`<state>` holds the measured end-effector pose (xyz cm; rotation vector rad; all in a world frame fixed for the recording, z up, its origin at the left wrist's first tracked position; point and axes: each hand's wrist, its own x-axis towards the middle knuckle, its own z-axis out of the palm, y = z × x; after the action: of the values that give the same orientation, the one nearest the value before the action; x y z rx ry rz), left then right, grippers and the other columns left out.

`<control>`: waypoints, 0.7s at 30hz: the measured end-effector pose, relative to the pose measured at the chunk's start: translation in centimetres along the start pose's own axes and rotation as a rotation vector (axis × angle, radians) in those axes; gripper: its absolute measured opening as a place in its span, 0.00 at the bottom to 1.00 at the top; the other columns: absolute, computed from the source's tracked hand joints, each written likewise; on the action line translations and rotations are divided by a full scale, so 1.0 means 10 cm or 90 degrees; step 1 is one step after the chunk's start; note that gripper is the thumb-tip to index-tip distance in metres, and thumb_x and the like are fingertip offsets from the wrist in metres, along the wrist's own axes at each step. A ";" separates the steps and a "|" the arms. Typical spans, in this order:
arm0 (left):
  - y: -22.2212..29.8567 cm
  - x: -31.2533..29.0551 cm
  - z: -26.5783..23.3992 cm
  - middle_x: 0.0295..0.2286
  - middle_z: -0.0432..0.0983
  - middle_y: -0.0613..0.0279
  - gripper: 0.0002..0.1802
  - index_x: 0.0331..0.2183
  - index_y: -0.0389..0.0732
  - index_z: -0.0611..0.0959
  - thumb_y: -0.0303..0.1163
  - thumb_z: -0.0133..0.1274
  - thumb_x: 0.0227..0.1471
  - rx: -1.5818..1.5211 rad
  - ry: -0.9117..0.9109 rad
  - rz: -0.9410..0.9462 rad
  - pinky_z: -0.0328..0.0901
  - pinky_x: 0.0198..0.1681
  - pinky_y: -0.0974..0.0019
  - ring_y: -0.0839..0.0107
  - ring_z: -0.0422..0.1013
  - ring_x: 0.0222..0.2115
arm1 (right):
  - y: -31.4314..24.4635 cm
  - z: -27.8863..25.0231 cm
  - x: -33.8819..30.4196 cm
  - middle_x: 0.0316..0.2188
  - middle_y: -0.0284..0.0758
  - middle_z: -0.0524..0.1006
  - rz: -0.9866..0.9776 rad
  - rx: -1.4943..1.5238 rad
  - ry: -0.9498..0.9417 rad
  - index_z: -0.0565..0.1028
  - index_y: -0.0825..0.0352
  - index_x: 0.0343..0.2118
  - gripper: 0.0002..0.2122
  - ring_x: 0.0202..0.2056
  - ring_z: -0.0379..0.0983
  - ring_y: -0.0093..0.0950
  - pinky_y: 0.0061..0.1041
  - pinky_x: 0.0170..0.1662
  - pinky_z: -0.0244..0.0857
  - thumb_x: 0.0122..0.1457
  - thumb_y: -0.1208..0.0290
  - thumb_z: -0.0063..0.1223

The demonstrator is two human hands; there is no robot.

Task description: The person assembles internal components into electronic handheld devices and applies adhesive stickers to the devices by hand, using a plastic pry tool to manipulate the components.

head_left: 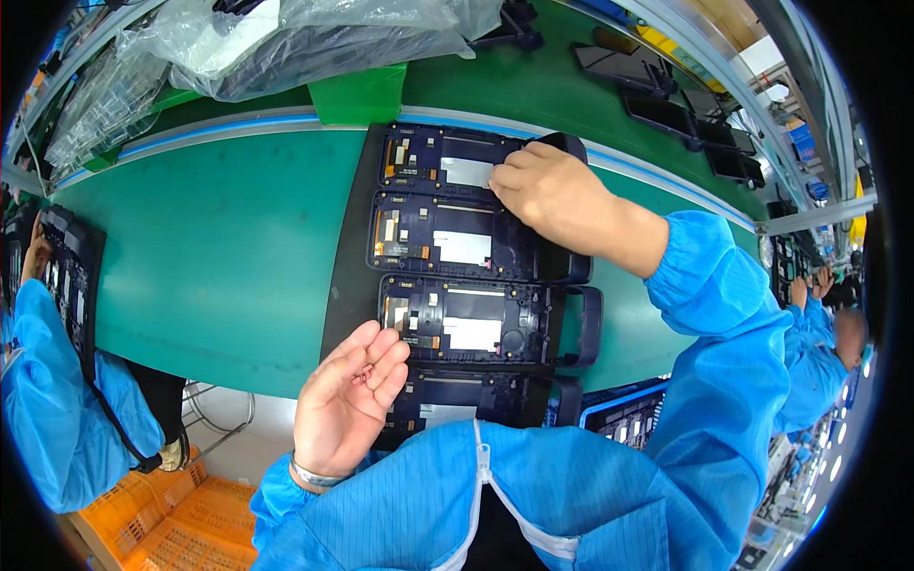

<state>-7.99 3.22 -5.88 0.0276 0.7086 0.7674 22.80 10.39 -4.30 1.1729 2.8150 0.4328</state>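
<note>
Several dark blue plastic device housings lie in a column on a black mat (pixel 347 257), their insides facing up with circuit boards, orange ribbon strips and white panels. Over the right part of the farthest housing (pixel 457 141) is my right hand (pixel 547 195), its fingers pinched together; what they hold, if anything, is hidden. Below it sit the second housing (pixel 466 214) and the third housing (pixel 528 319), which has a loop handle at its right. My left hand (pixel 343 400) hovers palm up by the third housing's left end, fingers curled inward around something too small to make out. My body partly covers the nearest housing (pixel 495 388).
The green worktop (pixel 219 247) ends at a raised metal rail. Beyond it are clear plastic bags (pixel 314 48), a green block (pixel 362 92) and black devices (pixel 657 109). Orange crates (pixel 171 514) stand lower left. Co-workers in blue sit left (pixel 57 381) and right (pixel 809 362).
</note>
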 end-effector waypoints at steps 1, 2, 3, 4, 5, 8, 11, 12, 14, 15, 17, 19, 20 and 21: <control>0.01 0.01 0.01 0.43 0.71 0.49 0.18 0.47 0.32 0.69 0.27 0.43 0.54 -0.001 0.000 0.001 0.66 0.48 0.61 0.59 0.69 0.44 | -0.06 -0.01 0.04 0.24 0.31 0.71 -0.004 -0.026 -0.020 0.76 0.64 0.14 0.03 0.30 0.66 0.28 0.24 0.34 0.61 0.36 0.73 0.51; 0.02 0.01 0.02 0.43 0.71 0.49 0.18 0.47 0.32 0.69 0.27 0.43 0.54 -0.001 0.002 0.000 0.66 0.48 0.61 0.59 0.69 0.44 | -0.11 -0.05 0.07 0.24 0.31 0.71 -0.004 -0.023 -0.020 0.76 0.64 0.14 0.03 0.30 0.66 0.28 0.24 0.34 0.61 0.36 0.73 0.51; 0.03 0.02 0.02 0.43 0.71 0.49 0.18 0.47 0.32 0.69 0.27 0.43 0.54 -0.003 -0.002 0.001 0.66 0.48 0.61 0.59 0.69 0.44 | -0.16 -0.09 0.10 0.24 0.32 0.70 0.008 -0.017 -0.070 0.75 0.67 0.16 0.03 0.30 0.65 0.29 0.25 0.35 0.61 0.37 0.75 0.51; 0.03 0.02 0.02 0.43 0.71 0.50 0.18 0.47 0.32 0.69 0.27 0.43 0.54 -0.005 -0.010 0.003 0.66 0.48 0.61 0.59 0.69 0.44 | -0.17 -0.13 0.12 0.25 0.33 0.69 0.019 -0.015 -0.120 0.75 0.70 0.18 0.05 0.30 0.64 0.29 0.25 0.36 0.61 0.37 0.76 0.50; 0.03 0.02 0.01 0.43 0.71 0.50 0.18 0.47 0.32 0.69 0.27 0.43 0.54 -0.006 -0.011 0.003 0.66 0.48 0.61 0.59 0.69 0.44 | -0.18 -0.16 0.14 0.26 0.34 0.69 0.020 -0.020 -0.146 0.75 0.72 0.22 0.07 0.30 0.66 0.30 0.26 0.36 0.61 0.38 0.76 0.50; 0.06 0.02 -0.03 0.43 0.71 0.50 0.17 0.47 0.32 0.69 0.27 0.42 0.54 -0.009 -0.030 0.019 0.66 0.48 0.61 0.59 0.69 0.44 | -0.13 -0.01 0.04 0.27 0.34 0.70 0.082 0.008 -0.030 0.75 0.72 0.28 0.10 0.32 0.68 0.30 0.26 0.38 0.62 0.40 0.76 0.49; 0.08 -0.02 -0.07 0.43 0.70 0.50 0.18 0.47 0.32 0.68 0.26 0.42 0.54 -0.017 -0.017 0.026 0.66 0.48 0.61 0.60 0.69 0.44 | -0.16 -0.03 -0.07 0.30 0.34 0.72 0.101 0.037 0.033 0.75 0.70 0.33 0.12 0.35 0.69 0.30 0.26 0.40 0.62 0.43 0.76 0.48; 0.09 -0.03 -0.06 0.43 0.70 0.51 0.18 0.48 0.32 0.68 0.25 0.42 0.54 -0.024 -0.012 0.049 0.66 0.48 0.62 0.61 0.69 0.44 | -0.17 -0.05 -0.07 0.30 0.34 0.72 0.104 0.036 0.034 0.75 0.70 0.33 0.12 0.35 0.69 0.30 0.26 0.40 0.62 0.43 0.76 0.48; 0.13 -0.07 -0.09 0.43 0.70 0.51 0.19 0.48 0.32 0.67 0.25 0.43 0.53 -0.017 -0.007 0.067 0.66 0.47 0.63 0.62 0.69 0.43 | -0.22 -0.07 -0.03 0.33 0.33 0.73 0.152 0.012 -0.034 0.75 0.69 0.34 0.11 0.36 0.70 0.29 0.27 0.43 0.61 0.45 0.78 0.47; 0.14 -0.07 -0.13 0.42 0.70 0.52 0.19 0.48 0.32 0.67 0.24 0.43 0.53 -0.049 -0.016 0.084 0.66 0.47 0.64 0.64 0.69 0.43 | -0.23 -0.07 -0.02 0.33 0.33 0.74 0.168 0.040 -0.057 0.75 0.69 0.33 0.11 0.37 0.70 0.30 0.28 0.44 0.61 0.44 0.79 0.47; 0.19 -0.04 -0.15 0.38 0.70 0.57 0.20 0.48 0.33 0.67 0.24 0.45 0.52 -0.078 0.005 0.125 0.67 0.42 0.69 0.69 0.69 0.37 | -0.18 -0.06 0.00 0.34 0.33 0.74 0.192 0.071 -0.069 0.76 0.68 0.34 0.12 0.38 0.70 0.30 0.28 0.44 0.61 0.43 0.79 0.48; 0.27 -0.07 -0.16 0.22 0.62 0.70 0.18 0.48 0.36 0.68 0.28 0.44 0.55 -0.034 -0.008 0.132 0.60 0.27 0.76 0.80 0.59 0.22 | -0.14 -0.05 -0.07 0.38 0.34 0.74 0.202 0.126 -0.034 0.76 0.66 0.36 0.15 0.41 0.69 0.33 0.30 0.46 0.61 0.41 0.83 0.48; 0.34 -0.07 -0.27 0.17 0.57 0.74 0.17 0.48 0.37 0.69 0.29 0.43 0.56 -0.021 -0.055 0.132 0.55 0.22 0.78 0.83 0.54 0.17 | -0.14 -0.11 -0.13 0.38 0.34 0.74 0.209 0.119 -0.028 0.76 0.66 0.36 0.15 0.41 0.69 0.33 0.30 0.46 0.61 0.41 0.83 0.48; 0.43 -0.08 -0.32 0.15 0.52 0.75 0.16 0.47 0.38 0.69 0.30 0.42 0.56 0.008 -0.035 0.132 0.50 0.19 0.78 0.83 0.50 0.15 | -0.14 -0.19 -0.23 0.40 0.35 0.73 0.231 0.136 0.094 0.76 0.66 0.37 0.17 0.42 0.69 0.34 0.31 0.47 0.61 0.41 0.85 0.47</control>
<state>-13.02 5.12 -6.76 0.1348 0.6644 0.9568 23.16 7.36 -2.95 1.7791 2.8243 0.2492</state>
